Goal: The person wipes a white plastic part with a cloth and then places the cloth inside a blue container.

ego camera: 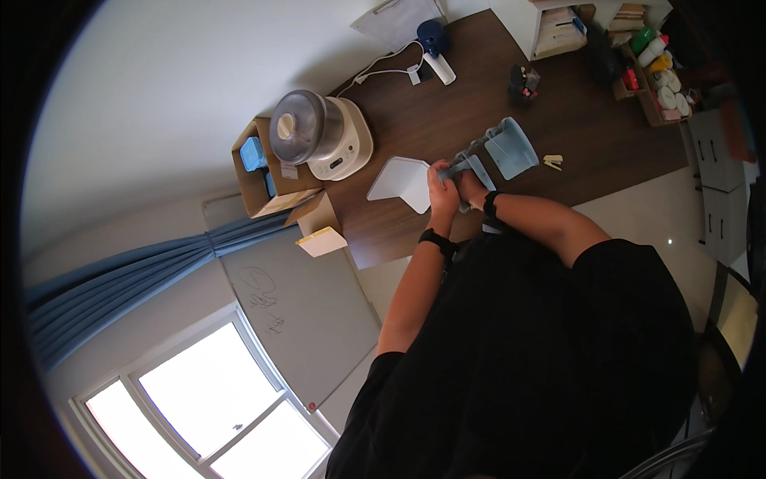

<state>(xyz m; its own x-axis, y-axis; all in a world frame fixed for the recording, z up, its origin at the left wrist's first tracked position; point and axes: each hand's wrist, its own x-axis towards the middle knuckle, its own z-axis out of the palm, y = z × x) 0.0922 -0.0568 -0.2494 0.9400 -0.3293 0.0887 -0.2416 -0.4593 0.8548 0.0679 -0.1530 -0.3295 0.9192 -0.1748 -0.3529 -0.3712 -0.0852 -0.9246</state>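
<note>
My left hand [441,193] grips a light blue plastic piece [476,167] by its left end, above the dark wooden desk. Close beside it, my right hand [471,188] is curled against the same piece, its fingertips partly hidden. A larger light blue plastic bin [512,149] lies just beyond, to the right of the piece. Crumpled clear plastic wrapping [477,143] shows between the two blue parts. Left of my hands rests a white bent panel [400,179] with two flat faces.
A cream appliance with a metal bowl and lid [323,135] stands by the wall. Next to it is an open cardboard box [278,197] holding blue items. A cream stapler [553,161], pen holder [523,84] and white shelf unit [520,30] occupy the right side of the desk [616,143].
</note>
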